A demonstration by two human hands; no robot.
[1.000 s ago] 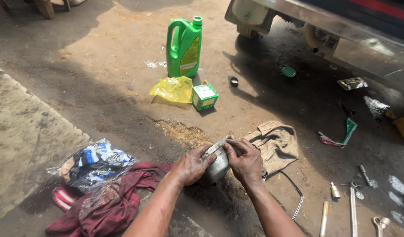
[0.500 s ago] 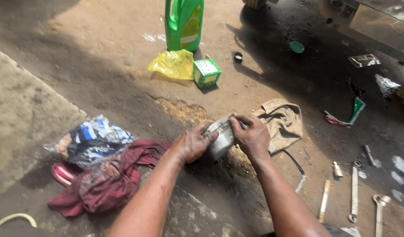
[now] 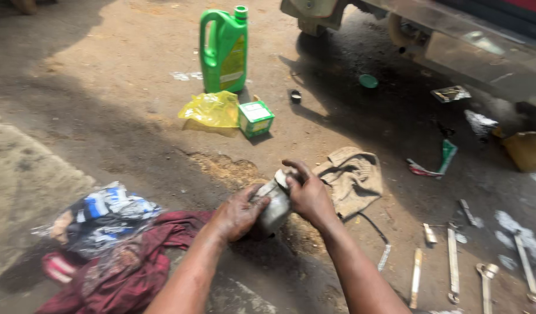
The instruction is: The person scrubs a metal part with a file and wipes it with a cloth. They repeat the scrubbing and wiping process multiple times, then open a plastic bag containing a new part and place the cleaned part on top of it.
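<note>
Both hands meet on a small grey metal canister (image 3: 275,204), cylindrical and grimy, likely an oil filter, held just above the oil-stained ground (image 3: 134,134) in front of the person; the left hand (image 3: 240,212) wraps around its lower side with fingers curled shut on the body, while the right hand (image 3: 307,195) caps the upper end, fingers bent over the rim and thumb pressing the side; both are closed on it, neither open. To work it well, the left hand should, I judge, act as the fixed clamp and the right do any twisting or wiping, since greasy skin on smooth metal slips easily; keeping the open end up would keep leftover oil from spilling. A tan rag (image 3: 352,177) lies just beside the right hand, handy for better grip; a dark red cloth (image 3: 125,264) sits under the left forearm. Further off stand a green oil jug (image 3: 224,49), a yellow plastic bag (image 3: 212,109) and a small green box (image 3: 255,118); spanners (image 3: 453,264) lie to the right.
</note>
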